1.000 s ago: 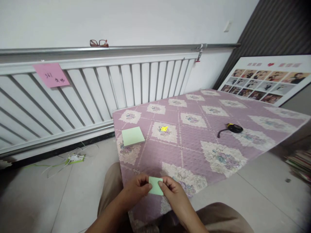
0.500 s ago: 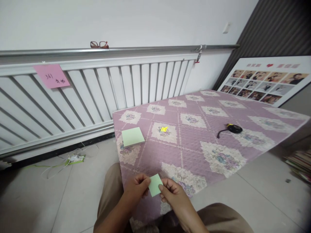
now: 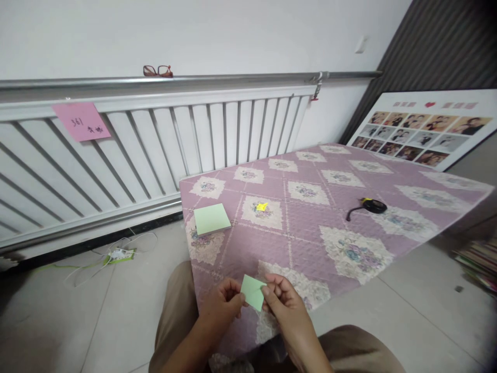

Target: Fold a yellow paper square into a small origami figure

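A small square of light green paper (image 3: 253, 292) is held up between my two hands over the near edge of the table. My left hand (image 3: 225, 303) pinches its left corner with thumb and fingers. At the right side, my right hand (image 3: 285, 300) grips it with the thumb on top and fingers behind. Beyond my hands, to the left, a stack of green paper sheets (image 3: 212, 218) lies on the cloth. Further along sits a small folded yellow paper piece (image 3: 261, 206).
A purple flowered cloth (image 3: 267, 243) covers the table. On its right lies a black tape measure (image 3: 375, 205) with a strap. Behind stands a white radiator (image 3: 217, 134) bearing a pink note (image 3: 82, 121). A power strip (image 3: 120, 255) with cables lies on the floor.
The green paper has turned and shifted slightly up and to the right between my hands. My right hand's fingers have risen along its edge. Other things stay in place.
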{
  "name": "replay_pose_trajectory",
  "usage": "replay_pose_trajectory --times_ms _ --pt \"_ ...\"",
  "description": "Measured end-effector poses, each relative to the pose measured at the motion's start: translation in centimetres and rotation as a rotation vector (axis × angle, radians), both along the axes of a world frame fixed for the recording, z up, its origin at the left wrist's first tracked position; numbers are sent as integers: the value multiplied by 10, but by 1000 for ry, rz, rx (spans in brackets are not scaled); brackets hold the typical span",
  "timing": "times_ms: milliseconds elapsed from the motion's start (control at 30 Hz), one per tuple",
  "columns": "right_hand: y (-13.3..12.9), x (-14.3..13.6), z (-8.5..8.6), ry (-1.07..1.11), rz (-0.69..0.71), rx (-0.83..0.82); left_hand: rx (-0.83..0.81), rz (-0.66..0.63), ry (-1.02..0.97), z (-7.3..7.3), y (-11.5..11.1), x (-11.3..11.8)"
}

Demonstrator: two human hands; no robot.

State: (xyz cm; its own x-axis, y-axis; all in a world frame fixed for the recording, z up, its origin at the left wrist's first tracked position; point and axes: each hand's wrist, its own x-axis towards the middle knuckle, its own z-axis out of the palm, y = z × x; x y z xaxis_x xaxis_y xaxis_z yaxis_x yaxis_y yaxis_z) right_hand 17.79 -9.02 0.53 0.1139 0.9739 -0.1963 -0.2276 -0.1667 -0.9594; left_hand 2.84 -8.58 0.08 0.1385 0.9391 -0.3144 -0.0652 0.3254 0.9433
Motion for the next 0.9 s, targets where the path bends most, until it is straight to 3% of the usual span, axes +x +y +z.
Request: replay_pose_trajectory --times_ms 133,500,733,900 --pt "-4 -7 -4 49 53 64 -20 63 -12 -3 -3 3" --pt "-2 -1 -5 -192 227 174 -68 3 -30 -9 -7 6" --pt "-1 2 -6 -530 173 313 -49 2 -20 -13 -10 5" --pt "-1 2 -8 -559 163 332 -52 20 -14 -16 -9 6"
